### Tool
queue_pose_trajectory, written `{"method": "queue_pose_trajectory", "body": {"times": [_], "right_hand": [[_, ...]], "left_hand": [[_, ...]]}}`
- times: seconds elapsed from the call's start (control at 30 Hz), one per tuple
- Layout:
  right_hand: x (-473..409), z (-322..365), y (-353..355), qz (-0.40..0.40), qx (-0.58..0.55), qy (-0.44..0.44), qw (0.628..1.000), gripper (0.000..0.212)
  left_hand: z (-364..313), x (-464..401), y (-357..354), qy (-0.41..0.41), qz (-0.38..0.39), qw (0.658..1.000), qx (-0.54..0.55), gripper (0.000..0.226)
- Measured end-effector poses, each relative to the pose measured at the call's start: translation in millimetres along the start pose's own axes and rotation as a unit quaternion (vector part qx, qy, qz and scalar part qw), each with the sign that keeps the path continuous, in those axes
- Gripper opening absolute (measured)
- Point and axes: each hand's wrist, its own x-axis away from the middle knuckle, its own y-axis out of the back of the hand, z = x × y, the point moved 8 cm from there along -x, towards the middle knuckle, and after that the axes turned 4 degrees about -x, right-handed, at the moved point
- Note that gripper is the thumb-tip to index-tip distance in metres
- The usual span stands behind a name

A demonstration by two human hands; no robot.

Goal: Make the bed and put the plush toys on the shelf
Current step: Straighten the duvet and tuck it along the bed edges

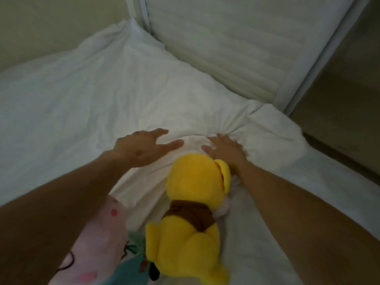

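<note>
The yellow plush [191,204] lies near the bed's near edge, between my forearms. My left hand [141,149] and right hand [224,150], both spread flat and holding nothing, press the white duvet [102,95]; smoothing further could knock the toy over the edge.

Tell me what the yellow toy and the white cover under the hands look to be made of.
Yellow toy: soft plush fabric, matte and fuzzy, with a brown cloth band around its middle.
White cover: thin woven cloth, probably cotton, matte; it creases and bunches near the right hand.
</note>
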Motion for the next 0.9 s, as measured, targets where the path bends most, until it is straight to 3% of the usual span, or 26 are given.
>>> {"method": "queue_pose_trajectory", "body": {"times": [0.07, 0.17, 0.27, 0.33, 0.4, 0.43, 0.5, 0.6, 0.7, 0.73, 0.83, 0.9], "right_hand": [[41, -1, 23, -0.013, -0.047, 0.020, 0.999, 0.057], [131, -13, 39, -0.117, 0.053, 0.107, 0.986, 0.061], [192, -39, 38, -0.074, 0.188, 0.153, 0.967, 0.060], [206, -57, 68, -0.088, 0.216, 0.155, 0.960, 0.057], [213, -78, 105, -0.137, 0.208, 0.147, 0.957, 0.056], [215, -88, 122, -0.147, 0.194, 0.131, 0.961, 0.056], [215, -108, 150, -0.148, 0.173, 0.100, 0.969, 0.054], [220, -156, 156, -0.065, 0.146, 0.050, 0.986, 0.054], [245, -212, 122, 0.123, 0.072, 0.007, 0.990, 0.065], [257, -227, 114, 0.151, 0.032, -0.009, 0.988, 0.072], [284, -269, 119, 0.100, -0.063, -0.085, 0.989, 0.106], [294, -270, 113, 0.092, -0.131, -0.096, 0.982, 0.111]], "left_hand": [[-34, 32, -7, -0.001, 0.025, 0.995, 0.102, 0.112], [-72, 86, -71, -0.019, 0.053, 0.998, -0.001, 0.123], [-69, 102, -77, 0.016, -0.070, 0.997, 0.005, 0.111], [-45, 99, -47, 0.117, -0.137, 0.984, 0.015, 0.105], [-33, 101, -23, 0.216, -0.162, 0.962, -0.051, 0.102], [-43, 103, -21, 0.215, -0.178, 0.954, -0.112, 0.101], [-97, 115, -39, 0.121, -0.200, 0.959, -0.162, 0.095], [-193, 155, -120, 0.025, -0.137, 0.989, -0.051, 0.087], [-260, 190, -187, 0.037, -0.037, 0.998, 0.025, 0.087], [-272, 197, -204, 0.061, 0.002, 0.997, 0.055, 0.092], [-294, 205, -231, 0.109, 0.064, 0.987, 0.099, 0.115], [-296, 207, -238, 0.126, 0.069, 0.983, 0.114, 0.122]]}}
